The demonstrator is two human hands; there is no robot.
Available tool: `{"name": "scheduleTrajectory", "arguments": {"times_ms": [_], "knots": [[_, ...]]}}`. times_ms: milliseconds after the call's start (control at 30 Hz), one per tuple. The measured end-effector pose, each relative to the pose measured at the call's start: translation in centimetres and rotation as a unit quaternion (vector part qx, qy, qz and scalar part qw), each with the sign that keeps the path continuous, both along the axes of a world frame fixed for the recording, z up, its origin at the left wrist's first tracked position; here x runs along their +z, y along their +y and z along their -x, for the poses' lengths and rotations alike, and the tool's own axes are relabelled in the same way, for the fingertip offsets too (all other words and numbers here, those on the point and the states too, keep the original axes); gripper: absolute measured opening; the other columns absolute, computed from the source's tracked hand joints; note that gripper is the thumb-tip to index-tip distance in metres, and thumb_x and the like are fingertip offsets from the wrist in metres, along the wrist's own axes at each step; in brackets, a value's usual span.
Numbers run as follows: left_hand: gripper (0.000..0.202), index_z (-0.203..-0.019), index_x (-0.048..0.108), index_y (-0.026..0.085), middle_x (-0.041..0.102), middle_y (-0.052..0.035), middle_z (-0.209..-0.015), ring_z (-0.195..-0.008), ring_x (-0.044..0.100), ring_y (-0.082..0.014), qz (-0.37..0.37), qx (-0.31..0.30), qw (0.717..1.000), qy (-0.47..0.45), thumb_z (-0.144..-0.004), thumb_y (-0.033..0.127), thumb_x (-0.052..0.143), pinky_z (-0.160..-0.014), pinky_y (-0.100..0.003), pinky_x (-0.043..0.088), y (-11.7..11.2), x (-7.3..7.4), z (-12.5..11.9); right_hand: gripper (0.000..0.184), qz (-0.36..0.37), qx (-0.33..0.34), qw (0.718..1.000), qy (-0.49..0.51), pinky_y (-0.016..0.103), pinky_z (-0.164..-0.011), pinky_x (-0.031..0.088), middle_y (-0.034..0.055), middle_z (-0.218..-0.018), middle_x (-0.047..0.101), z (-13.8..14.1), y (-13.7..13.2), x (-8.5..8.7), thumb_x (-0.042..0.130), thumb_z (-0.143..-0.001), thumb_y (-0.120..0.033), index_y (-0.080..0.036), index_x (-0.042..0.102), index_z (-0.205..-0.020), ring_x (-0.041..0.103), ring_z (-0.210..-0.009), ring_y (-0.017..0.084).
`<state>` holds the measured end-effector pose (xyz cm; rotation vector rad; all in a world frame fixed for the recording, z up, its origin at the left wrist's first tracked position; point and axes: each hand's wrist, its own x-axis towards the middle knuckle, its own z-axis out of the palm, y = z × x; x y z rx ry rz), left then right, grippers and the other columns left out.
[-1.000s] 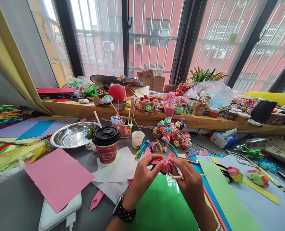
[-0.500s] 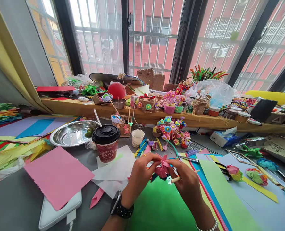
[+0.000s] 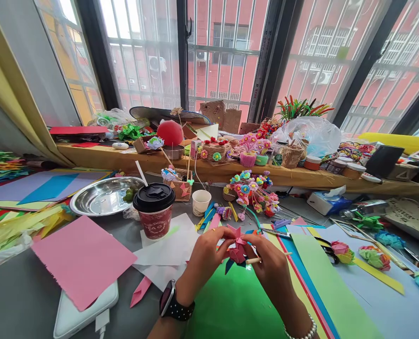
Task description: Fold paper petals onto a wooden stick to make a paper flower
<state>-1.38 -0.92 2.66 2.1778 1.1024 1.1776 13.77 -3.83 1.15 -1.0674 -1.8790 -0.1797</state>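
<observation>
A folded pink paper flower (image 3: 236,254) with dark blue-green points beneath it is held up above a glossy green surface (image 3: 234,306). My left hand (image 3: 211,249), with a black watch on its wrist, pinches the flower's upper petals from the left. From the right, my right hand (image 3: 267,256) pinches the same petals with thumb and forefinger. A thin pale wooden stick (image 3: 254,260) is tucked in the right hand, sticking out on both sides. Fingers hide part of the flower.
A lidded red cup (image 3: 155,212), a paper cup (image 3: 201,202) and a steel plate (image 3: 89,200) stand behind and left. Pink paper (image 3: 85,261) lies over a white power bank (image 3: 68,315). Scissors (image 3: 276,232), coloured sheets (image 3: 331,278) and paper flowers (image 3: 341,252) lie right.
The flower has turned slightly in my fingers, so its dark point now hangs lower and the pink petal stands more upright. Both hands keep their grip; the view has shifted a little.
</observation>
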Motion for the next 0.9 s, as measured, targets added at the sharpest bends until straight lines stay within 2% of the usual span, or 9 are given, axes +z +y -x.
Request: {"name": "scheduleTrajectory", "arguments": {"times_ms": [167, 333, 533, 667, 900], "knots": [[0.01, -0.078, 0.06, 0.019, 0.067, -0.0015, -0.077, -0.071, 0.061, -0.0146, 0.016, -0.02, 1.0, -0.001, -0.075, 0.018, 0.05, -0.067, -0.024, 0.047, 0.2, -0.1, 0.1, 0.015, 0.005, -0.006, 1.0, -0.015, 0.023, -0.058, 0.048, 0.0033, -0.078, 0.065, -0.1, 0.2, -0.3, 0.044, -0.082, -0.014, -0.02, 0.055, -0.091, 0.061, -0.069, 0.014], [0.01, -0.075, 0.058, 0.019, 0.066, -0.0015, -0.072, -0.068, 0.06, -0.0155, -0.02, 0.009, 0.999, 0.043, -0.075, 0.017, 0.049, -0.063, -0.025, 0.046, 0.4, -0.7, 0.0, 0.014, 0.016, -0.003, 0.999, -0.036, 0.024, -0.057, 0.048, 0.0045, -0.076, 0.064, -0.2, 0.4, -0.7, 0.044, -0.083, -0.016, -0.019, 0.056, -0.089, 0.061, -0.067, 0.015], [0.012, -0.083, 0.058, 0.019, 0.066, -0.0031, -0.08, -0.074, 0.06, -0.0165, -0.036, 0.008, 0.997, 0.074, -0.077, 0.018, 0.047, -0.066, -0.027, 0.046, 0.4, -0.9, 0.1, 0.014, 0.01, -0.004, 0.999, -0.036, 0.024, -0.058, 0.048, 0.0053, -0.077, 0.065, -0.2, 0.3, -0.5, 0.043, -0.084, -0.016, -0.019, 0.056, -0.089, 0.061, -0.069, 0.015], [0.015, -0.079, 0.06, 0.019, 0.066, -0.0037, -0.078, -0.072, 0.059, -0.0165, -0.057, 0.007, 0.994, 0.09, -0.08, 0.019, 0.044, -0.064, -0.026, 0.046, 0.4, -0.9, 0.2, 0.016, -0.001, -0.006, 0.999, -0.042, 0.023, -0.057, 0.048, 0.0049, -0.076, 0.065, 0.0, 0.3, -0.3, 0.042, -0.084, -0.015, -0.019, 0.056, -0.089, 0.061, -0.068, 0.015], [0.014, -0.085, 0.055, 0.019, 0.064, -0.0035, -0.079, -0.073, 0.059, -0.0162, -0.034, -0.016, 0.993, 0.116, -0.08, 0.017, 0.042, -0.064, -0.026, 0.045, 0.3, -1.0, 0.2, 0.015, 0.007, 0.002, 0.999, -0.034, 0.022, -0.058, 0.048, 0.0042, -0.077, 0.065, 0.0, 0.3, -0.3, 0.043, -0.084, -0.015, -0.019, 0.057, -0.087, 0.061, -0.069, 0.015]]}}
